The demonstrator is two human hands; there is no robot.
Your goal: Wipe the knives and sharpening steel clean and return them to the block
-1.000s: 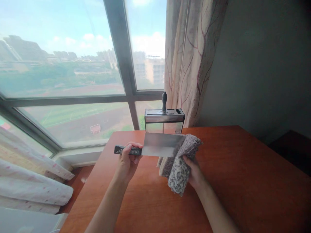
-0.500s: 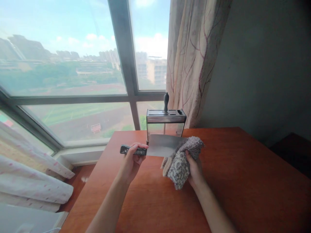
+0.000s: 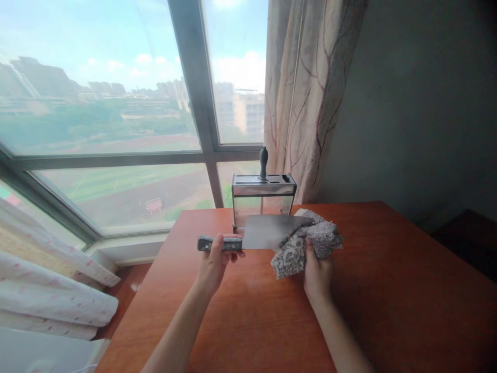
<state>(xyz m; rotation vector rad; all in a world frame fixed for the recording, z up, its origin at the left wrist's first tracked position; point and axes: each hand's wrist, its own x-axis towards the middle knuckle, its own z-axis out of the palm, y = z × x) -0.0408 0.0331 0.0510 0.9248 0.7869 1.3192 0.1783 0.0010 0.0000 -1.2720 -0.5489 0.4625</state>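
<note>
Both hands are closed, the left hand (image 3: 214, 259) gripping the cleaver (image 3: 267, 232) handle above the table (image 3: 388, 290), the right hand (image 3: 317, 269) bunching the cloth (image 3: 306, 243) against the blade, where slipping fingers risk a cut.

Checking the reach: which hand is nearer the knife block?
Right. The right hand with the cloth sits just before the knife block; the left hand is farther left.
</note>
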